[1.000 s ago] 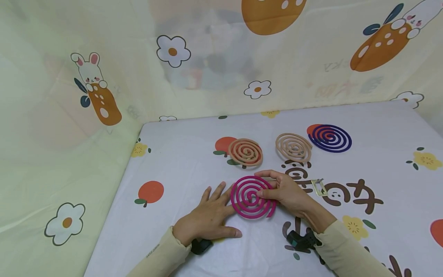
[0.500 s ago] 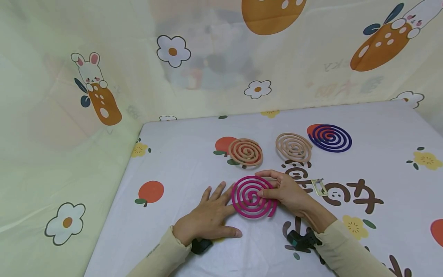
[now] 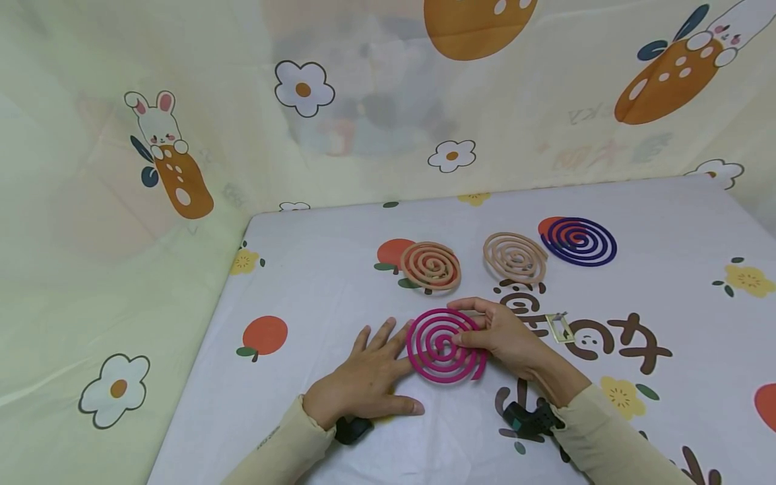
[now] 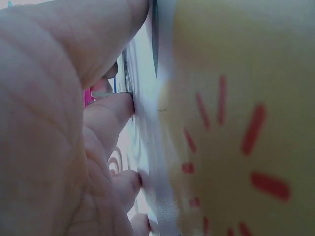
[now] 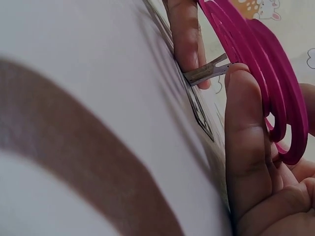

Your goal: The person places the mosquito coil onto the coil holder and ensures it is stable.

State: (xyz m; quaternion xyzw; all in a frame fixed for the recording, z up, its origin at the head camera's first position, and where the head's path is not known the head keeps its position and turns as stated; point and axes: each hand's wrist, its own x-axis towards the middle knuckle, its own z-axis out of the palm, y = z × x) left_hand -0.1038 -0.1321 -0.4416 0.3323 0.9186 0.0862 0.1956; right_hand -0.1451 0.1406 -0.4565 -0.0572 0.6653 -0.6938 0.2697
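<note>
My right hand (image 3: 500, 337) pinches a magenta mosquito coil (image 3: 442, 342) between thumb and fingers, tilted above the table. Beside it my left hand (image 3: 366, 382) rests palm down with spread fingers, its index and middle fingertips partly hidden behind the coil. In the right wrist view a thin metal coil stand (image 5: 199, 73) lies under the coil (image 5: 283, 64), its forked tab sticking up towards the coil. A fingertip (image 5: 186, 44) presses by the tab's foot. Whether the tab touches the coil I cannot tell.
Behind the hands lie two tan mosquito coils, one on the left (image 3: 433, 265) and one in the middle (image 3: 515, 258). A dark blue coil (image 3: 578, 240) is at the back right. Another metal stand (image 3: 551, 330) lies right of my right hand. Patterned cloth (image 3: 376, 162) hangs behind the table.
The magenta coil has shifted very slightly to the right in my right hand. My left hand has stayed in place, and the other coils are unmoved.
</note>
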